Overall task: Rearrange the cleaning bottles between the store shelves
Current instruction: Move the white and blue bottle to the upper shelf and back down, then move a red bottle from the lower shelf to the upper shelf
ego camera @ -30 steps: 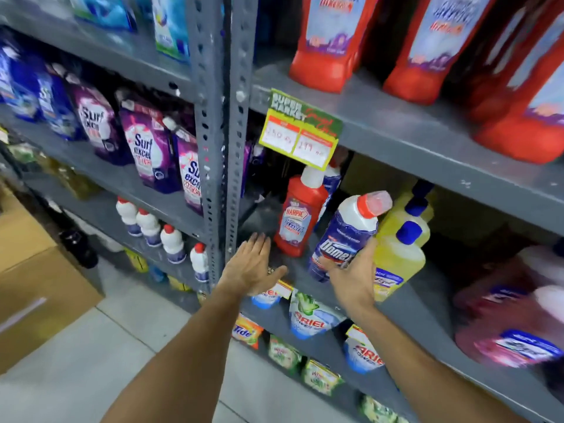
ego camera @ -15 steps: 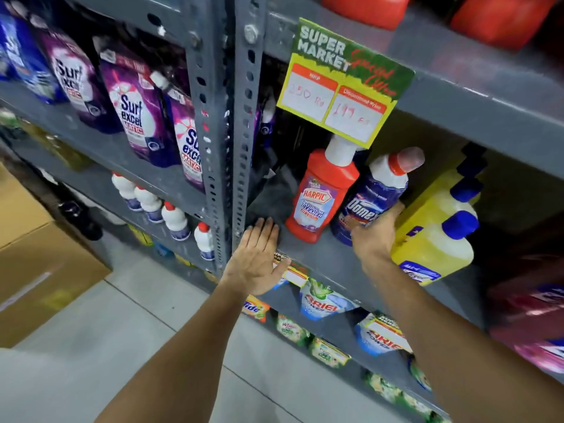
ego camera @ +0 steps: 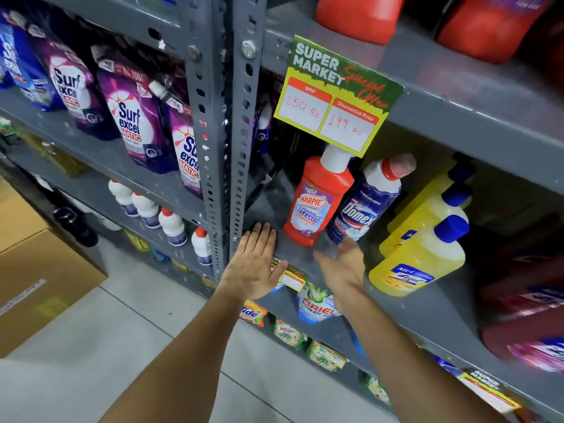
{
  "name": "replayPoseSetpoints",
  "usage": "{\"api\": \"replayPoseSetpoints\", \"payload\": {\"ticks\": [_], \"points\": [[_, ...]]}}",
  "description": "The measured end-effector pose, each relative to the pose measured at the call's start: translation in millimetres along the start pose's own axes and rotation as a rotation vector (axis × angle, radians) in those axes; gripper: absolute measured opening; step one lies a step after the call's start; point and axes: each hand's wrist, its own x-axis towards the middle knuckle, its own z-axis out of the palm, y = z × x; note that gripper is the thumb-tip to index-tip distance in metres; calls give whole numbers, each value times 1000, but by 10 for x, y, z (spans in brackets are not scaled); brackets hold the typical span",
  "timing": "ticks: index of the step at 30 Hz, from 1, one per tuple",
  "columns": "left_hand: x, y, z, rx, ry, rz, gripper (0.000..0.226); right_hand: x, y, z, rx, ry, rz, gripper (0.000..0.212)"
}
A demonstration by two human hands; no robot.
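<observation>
Grey painted metal shelves (ego camera: 427,309) with perforated upright posts (ego camera: 235,141) hold rows of cleaning products. On the middle shelf a red plastic bottle (ego camera: 317,203) with a white cap stands beside a dark blue bottle (ego camera: 363,206) with a white neck and red cap, which leans to the right; the two look to be touching. To their right stand three pale yellow translucent bottles (ego camera: 421,257) with blue caps, filled with yellow liquid.

The left hand (ego camera: 254,264) lies flat, palm down, on the front edge of the shelf, fingers together, its grip closed on nothing. The right hand (ego camera: 345,267) hovers just in front of the blue bottle, palm turned up and fingers spread, its grip wide and empty, not touching the bottle.

A green and yellow paper price card (ego camera: 338,96) hangs from the shelf above, where large red jugs (ego camera: 357,13) sit. On the neighbouring rack to the left, glossy purple detergent pouches (ego camera: 134,117) stand upright, with small white bottles (ego camera: 171,224) capped in red on the shelf below. Soft detergent packets (ego camera: 314,303) fill the shelf beneath the hands. A brown cardboard box (ego camera: 39,270) rests on the pale tiled floor (ego camera: 91,361).
</observation>
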Motion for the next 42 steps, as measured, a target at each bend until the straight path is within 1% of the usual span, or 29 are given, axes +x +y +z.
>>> {"api": "replayPoseSetpoints", "payload": {"ticks": [2, 4, 8, 15, 21, 23, 26, 29, 31, 35, 38, 40, 42], "points": [[15, -3, -1, -4, -11, -8, 82, 21, -147, -1, 71, -109, -110, 63], [22, -4, 2, -14, -20, -16, 82, 73, -315, -19, 105, -175, -186, 66], [25, -6, 1, -25, -23, -18, 81, 135, -539, -3, 5, -184, -284, 71], [54, -5, 14, -60, -50, -33, 81, 98, -514, -95, -16, -198, -289, 57], [55, 22, -53, -48, -113, -60, 80, -140, -307, -433, -48, -208, -270, 53], [43, 50, -142, -78, -114, -73, 79, -241, -269, -562, -48, -211, -287, 54], [-32, 128, -354, -219, 24, -63, 75, -389, -270, -744, -29, -214, -331, 56], [-225, 294, -584, -297, 241, -46, 72, -548, -348, -923, -21, -234, -377, 55], [-395, 446, -753, -318, 386, -66, 71, -669, -454, -1042, -3, -250, -413, 56], [-630, 708, -1155, -293, 569, -110, 70, -914, -799, -1304, 34, -279, -495, 48], [-625, 778, -1638, -263, 679, -105, 67, -1065, -1188, -1531, 70, -299, -579, 47], [-566, 811, -2030, -250, 744, -96, 65, -1154, -1517, -1702, 93, -280, -653, 47], [-477, 869, -2414, -182, 791, -76, 63, -1222, -1876, -1884, 124, -249, -736, 46]]}}
